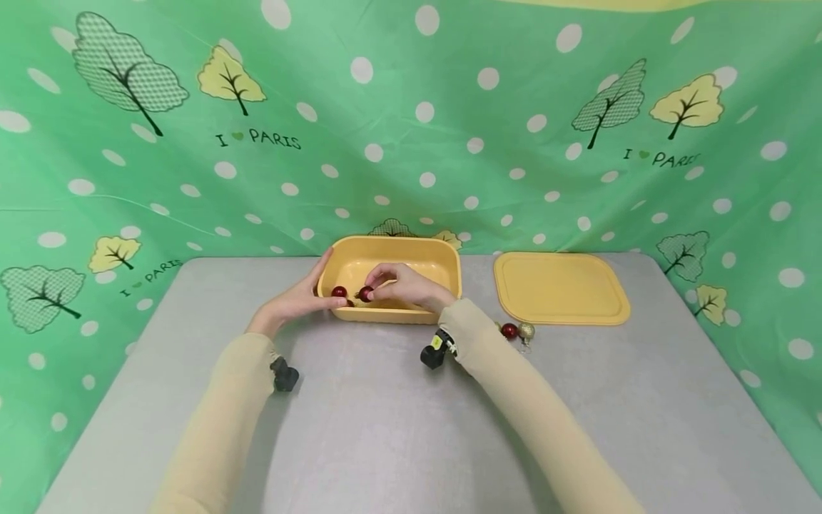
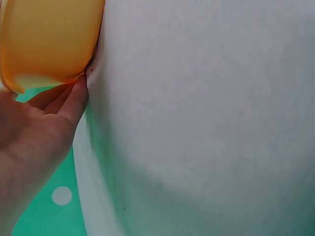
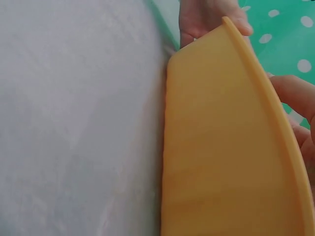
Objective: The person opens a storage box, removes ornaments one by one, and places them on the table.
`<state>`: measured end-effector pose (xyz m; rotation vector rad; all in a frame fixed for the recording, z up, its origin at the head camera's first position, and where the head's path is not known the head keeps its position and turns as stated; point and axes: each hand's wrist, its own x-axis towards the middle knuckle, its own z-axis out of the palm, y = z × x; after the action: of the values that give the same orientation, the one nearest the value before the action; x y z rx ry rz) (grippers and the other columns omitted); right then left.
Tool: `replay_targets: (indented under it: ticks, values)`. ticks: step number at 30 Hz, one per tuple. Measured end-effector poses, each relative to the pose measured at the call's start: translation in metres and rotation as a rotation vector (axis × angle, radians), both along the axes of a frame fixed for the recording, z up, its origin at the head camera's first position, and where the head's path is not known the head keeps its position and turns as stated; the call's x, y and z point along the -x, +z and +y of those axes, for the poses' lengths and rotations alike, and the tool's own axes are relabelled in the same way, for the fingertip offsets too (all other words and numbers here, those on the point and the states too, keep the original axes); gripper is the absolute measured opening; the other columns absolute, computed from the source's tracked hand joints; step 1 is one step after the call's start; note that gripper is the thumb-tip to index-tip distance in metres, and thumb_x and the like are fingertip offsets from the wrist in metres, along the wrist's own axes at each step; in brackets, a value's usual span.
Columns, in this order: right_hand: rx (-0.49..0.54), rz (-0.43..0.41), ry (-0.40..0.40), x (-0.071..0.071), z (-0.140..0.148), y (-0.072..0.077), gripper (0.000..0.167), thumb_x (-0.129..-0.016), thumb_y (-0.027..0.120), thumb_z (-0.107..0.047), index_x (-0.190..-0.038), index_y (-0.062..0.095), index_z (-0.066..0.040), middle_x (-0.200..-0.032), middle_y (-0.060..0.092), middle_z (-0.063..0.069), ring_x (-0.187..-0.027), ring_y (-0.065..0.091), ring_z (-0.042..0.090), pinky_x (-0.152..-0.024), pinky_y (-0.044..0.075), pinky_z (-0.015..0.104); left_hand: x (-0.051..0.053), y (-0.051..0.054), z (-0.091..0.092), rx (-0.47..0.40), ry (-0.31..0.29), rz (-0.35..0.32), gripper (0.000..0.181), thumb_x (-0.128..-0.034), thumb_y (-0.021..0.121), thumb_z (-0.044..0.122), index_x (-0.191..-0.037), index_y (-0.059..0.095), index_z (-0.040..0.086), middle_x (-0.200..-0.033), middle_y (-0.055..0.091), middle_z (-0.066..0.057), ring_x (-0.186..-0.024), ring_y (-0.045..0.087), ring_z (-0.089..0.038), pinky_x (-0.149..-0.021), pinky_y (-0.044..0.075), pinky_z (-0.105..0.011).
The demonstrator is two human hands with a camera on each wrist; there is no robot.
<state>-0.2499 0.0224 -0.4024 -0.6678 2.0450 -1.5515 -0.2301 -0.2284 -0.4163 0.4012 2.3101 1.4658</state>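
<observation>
Hands [image 1: 297, 299] [image 1: 406, 286] fwd, R pinching bauble [image 1: 365, 294]

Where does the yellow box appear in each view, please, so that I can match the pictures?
Head: the yellow box is near the middle.
Left wrist: the yellow box is in the top left corner, cut off above.
Right wrist: the yellow box fills much of the right half, cut off below.
Shared landmark: the left hand, at one end of it in all three.

Head view from above, facing forward-down, 2 wrist views low and close, yellow box [image 3: 221, 137] shared by all 3
</observation>
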Motion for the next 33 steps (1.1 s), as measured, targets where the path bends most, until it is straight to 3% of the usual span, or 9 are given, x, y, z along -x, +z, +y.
replay_targets:
  ticks: [8, 13, 15, 21, 28, 33]
  values:
    - [0.028, 0.055, -0.029, -0.008, 0.012, 0.010, 0.020, -0.083, 0.069, 0.002, -0.101, 0.062, 0.003, -0.098, 0.062, 0.007, -0.097, 0.057, 0.018, -0.085, 0.047, 0.025, -0.001, -0.001, -0.001, 0.019, -0.005, 0.009, 0.110, -0.0862, 0.073, 0.021, -0.154, -0.014, 0.027, -0.159, -0.015, -0.012, -0.144, -0.005, -0.037, -0.113, 0.004, -0.055]
    - [0.060, 0.026, -0.046, -0.017, 0.021, 0.018, 0.020, -0.083, 0.068, 0.002, -0.102, 0.060, 0.002, -0.099, 0.061, 0.008, -0.096, 0.060, 0.020, -0.085, 0.051, 0.029, -0.001, -0.001, -0.002, 0.019, 0.006, -0.005, 0.110, -0.0859, 0.073, 0.022, -0.154, -0.013, 0.032, -0.159, -0.016, -0.010, -0.144, -0.007, -0.037, -0.112, 0.002, -0.058]
    - [0.077, 0.006, -0.050, -0.020, 0.026, 0.021, 0.023, -0.084, 0.068, 0.002, -0.105, 0.059, 0.004, -0.100, 0.061, 0.009, -0.095, 0.062, 0.021, -0.085, 0.051, 0.031, -0.001, 0.000, -0.002, 0.019, 0.009, -0.011, 0.110, -0.0858, 0.074, 0.023, -0.153, -0.013, 0.034, -0.159, -0.015, -0.009, -0.144, -0.007, -0.036, -0.112, 0.002, -0.059]
    - [0.069, 0.077, -0.010, -0.026, 0.048, 0.028, 0.036, -0.086, 0.067, 0.000, -0.120, 0.058, 0.003, -0.116, 0.060, 0.018, -0.104, 0.059, 0.023, -0.089, 0.050, 0.033, -0.001, 0.001, -0.001, 0.031, 0.009, -0.013, 0.110, -0.0863, 0.073, 0.023, -0.153, -0.013, 0.034, -0.160, -0.015, -0.009, -0.144, -0.007, -0.037, -0.112, 0.003, -0.059]
    - [0.114, 0.006, -0.019, -0.036, 0.078, 0.030, 0.031, -0.089, 0.063, 0.002, -0.120, 0.060, 0.004, -0.111, 0.061, 0.013, -0.098, 0.062, 0.023, -0.093, 0.044, 0.058, -0.001, 0.001, -0.002, 0.025, 0.003, -0.007, 0.109, -0.0869, 0.073, 0.022, -0.154, -0.013, 0.033, -0.159, -0.015, -0.011, -0.144, -0.006, -0.037, -0.112, 0.003, -0.058]
    - [0.113, 0.033, -0.017, -0.044, 0.097, 0.028, 0.029, -0.089, 0.062, 0.004, -0.118, 0.059, 0.008, -0.111, 0.061, 0.016, -0.095, 0.064, 0.020, -0.087, 0.052, 0.038, -0.001, 0.001, -0.001, 0.026, 0.001, -0.006, 0.109, -0.0871, 0.073, 0.022, -0.153, -0.012, 0.034, -0.160, -0.015, -0.009, -0.144, -0.006, -0.036, -0.112, 0.004, -0.058]
